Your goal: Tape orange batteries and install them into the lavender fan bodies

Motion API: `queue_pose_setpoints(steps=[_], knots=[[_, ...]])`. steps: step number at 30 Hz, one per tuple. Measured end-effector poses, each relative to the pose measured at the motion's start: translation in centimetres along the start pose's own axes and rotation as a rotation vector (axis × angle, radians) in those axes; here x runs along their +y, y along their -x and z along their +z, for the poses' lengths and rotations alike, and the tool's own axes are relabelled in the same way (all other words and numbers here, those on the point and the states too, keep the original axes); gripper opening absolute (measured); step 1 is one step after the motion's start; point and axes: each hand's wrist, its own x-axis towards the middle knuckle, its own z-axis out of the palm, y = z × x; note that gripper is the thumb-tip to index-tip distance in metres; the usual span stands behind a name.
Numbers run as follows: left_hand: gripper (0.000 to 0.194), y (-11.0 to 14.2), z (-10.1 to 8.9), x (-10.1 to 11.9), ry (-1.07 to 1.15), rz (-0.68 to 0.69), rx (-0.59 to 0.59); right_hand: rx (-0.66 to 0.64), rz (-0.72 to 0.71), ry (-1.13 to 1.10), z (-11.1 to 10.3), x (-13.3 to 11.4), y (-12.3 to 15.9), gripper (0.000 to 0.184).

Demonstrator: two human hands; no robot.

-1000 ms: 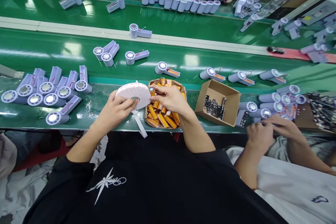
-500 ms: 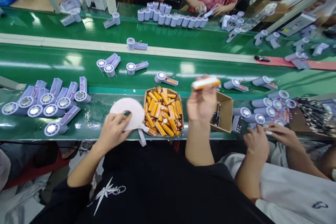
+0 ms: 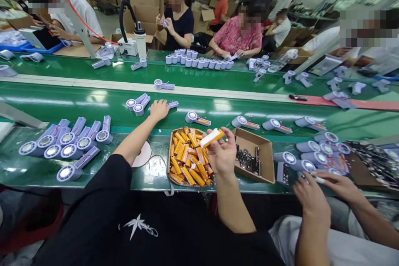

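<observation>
My left hand (image 3: 159,110) reaches out over the green belt, its fingers closed over a lilac handheld fan shell (image 3: 172,104). The shell's round head is hidden under the hand, while its handle sticks out to the right. In my right hand (image 3: 222,151) is an orange battery (image 3: 212,137) with a white strip along its top, held above the box of batteries. That box (image 3: 171,149) is full of orange cells. Beneath my left forearm, a white tape roll (image 3: 144,154) lies flat on the table, partly covered.
A cardboard box (image 3: 264,162) of small dark boards stands right of the batteries. Several fan shells (image 3: 70,151) are grouped at left. More fans (image 3: 276,124) lie along the belt. A co-worker's hands (image 3: 314,191) work at right; other people sit across the belt.
My left hand has let go of the tape roll and moved forward to a fan shell on the belt. My right hand has shifted left with the battery. The view has tilted up.
</observation>
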Motion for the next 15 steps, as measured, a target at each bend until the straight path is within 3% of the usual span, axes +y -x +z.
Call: queue_pose_setpoints(steps=[4,9,11,15], knots=[[0.041,-4.0,0.7,-0.7,-0.021,0.043,-0.169,-0.073,0.044,0.026,-2.8,-1.3,0.4,0.065],[0.038,-5.0,0.7,-2.9,-0.028,0.255,-0.378,-0.008,0.009,0.006,-7.7,-3.2,-0.8,0.061],[0.036,-5.7,0.7,-2.9,-0.033,0.331,-0.467,0.0,-0.008,0.022,-8.0,-3.5,-1.8,0.059],[0.035,-8.1,1.2,-1.2,-0.073,0.388,-0.595,-0.063,-0.001,0.059,-6.1,-3.4,-3.4,0.062]])
